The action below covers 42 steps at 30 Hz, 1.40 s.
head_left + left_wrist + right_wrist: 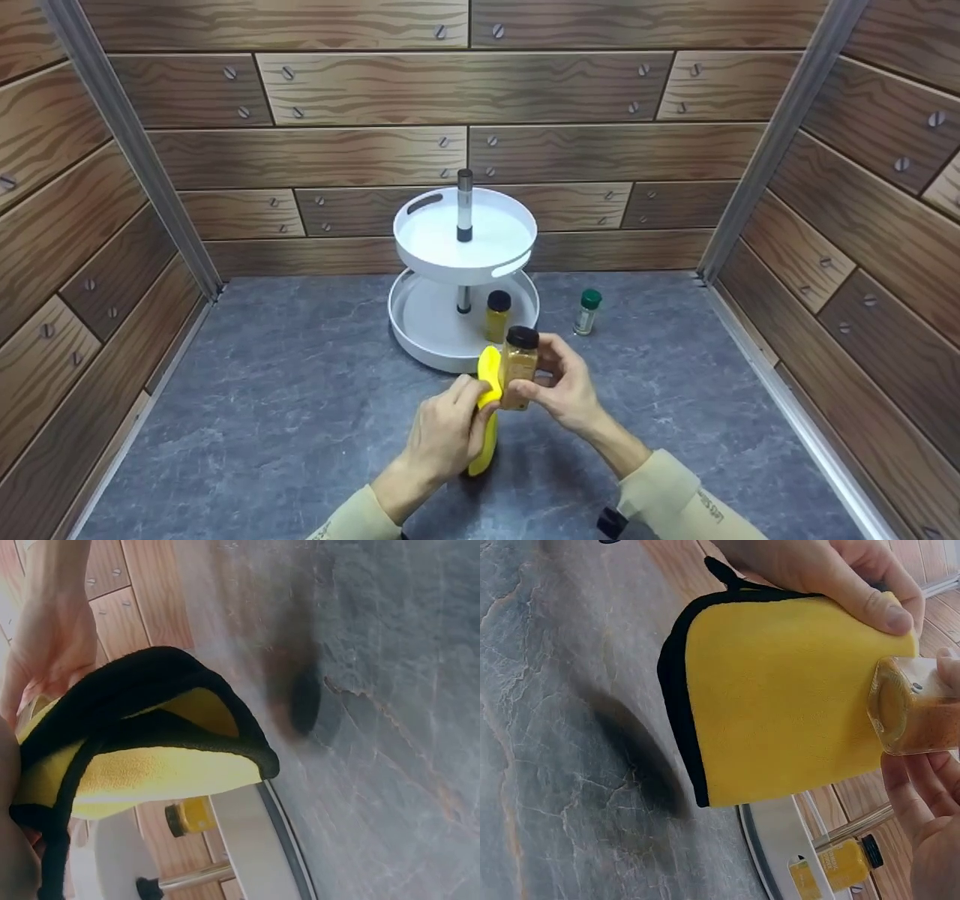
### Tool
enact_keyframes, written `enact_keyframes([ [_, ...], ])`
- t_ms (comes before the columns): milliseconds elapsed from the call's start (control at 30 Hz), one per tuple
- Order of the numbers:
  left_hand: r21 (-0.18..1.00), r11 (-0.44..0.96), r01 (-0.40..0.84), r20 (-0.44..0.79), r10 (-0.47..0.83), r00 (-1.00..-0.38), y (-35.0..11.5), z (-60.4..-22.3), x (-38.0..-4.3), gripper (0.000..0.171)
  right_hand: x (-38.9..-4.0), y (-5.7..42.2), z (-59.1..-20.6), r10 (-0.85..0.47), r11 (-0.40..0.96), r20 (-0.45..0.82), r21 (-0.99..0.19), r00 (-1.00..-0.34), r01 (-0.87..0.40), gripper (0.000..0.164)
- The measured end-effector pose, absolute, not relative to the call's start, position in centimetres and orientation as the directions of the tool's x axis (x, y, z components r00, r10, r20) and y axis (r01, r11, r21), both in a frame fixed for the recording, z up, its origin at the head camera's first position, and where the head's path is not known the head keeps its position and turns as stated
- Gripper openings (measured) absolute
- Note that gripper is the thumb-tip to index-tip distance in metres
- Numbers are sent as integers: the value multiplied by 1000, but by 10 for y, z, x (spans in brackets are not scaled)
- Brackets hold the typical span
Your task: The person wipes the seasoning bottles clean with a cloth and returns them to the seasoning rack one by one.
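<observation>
My left hand (pixel 444 424) pinches a yellow cloth (pixel 787 705) with black edging, which hangs down above the table. In my right hand (pixel 571 386) is a spice jar (pixel 519 367) with a black lid and orange-brown powder, gripped between thumb and fingers and held upright. The cloth touches or nearly touches the jar's side; the exact contact cannot be told. Behind the hands, a second spice jar (pixel 497 316), yellow with a black lid, stands on the lower tier of a white two-tier round tray (pixel 409 337).
A small jar with a green lid (pixel 587 311) stands on the grey marbled table (pixel 300 420), right of the tray. The upper tier (pixel 495 217) has a central post (pixel 465 202) and cut-out handles. Wood-patterned walls (pixel 360 90) enclose the back and sides.
</observation>
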State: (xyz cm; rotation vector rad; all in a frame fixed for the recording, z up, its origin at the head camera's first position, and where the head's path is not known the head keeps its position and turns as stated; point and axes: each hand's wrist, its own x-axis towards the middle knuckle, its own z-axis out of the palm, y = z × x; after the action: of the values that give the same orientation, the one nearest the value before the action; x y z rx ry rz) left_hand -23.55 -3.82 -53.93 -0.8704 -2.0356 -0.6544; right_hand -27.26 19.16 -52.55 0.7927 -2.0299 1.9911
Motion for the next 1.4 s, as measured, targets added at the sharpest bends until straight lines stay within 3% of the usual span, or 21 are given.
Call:
enact_keyframes([
  [500, 190, 628, 755, 866, 255, -431, -40, -522, -244, 19, -262, 183, -544, -341, -28, 423, -897, -839, -441, 63],
  [800, 226, 586, 778, 845, 279, -456, -43, -524, -236, 25, -264, 182, -532, -297, -92, 465, -884, -834, -459, 61],
  [1133, 178, 556, 812, 806, 391, -444, -57, -525, -223, 12, -274, 185, -510, -190, -105, 472, -882, -861, -460, 59],
  [1400, 237, 578, 781, 819, 314, -481, -69, -522, -229, 10, -276, 192, -510, -182, -18, 455, -888, -872, -459, 60],
])
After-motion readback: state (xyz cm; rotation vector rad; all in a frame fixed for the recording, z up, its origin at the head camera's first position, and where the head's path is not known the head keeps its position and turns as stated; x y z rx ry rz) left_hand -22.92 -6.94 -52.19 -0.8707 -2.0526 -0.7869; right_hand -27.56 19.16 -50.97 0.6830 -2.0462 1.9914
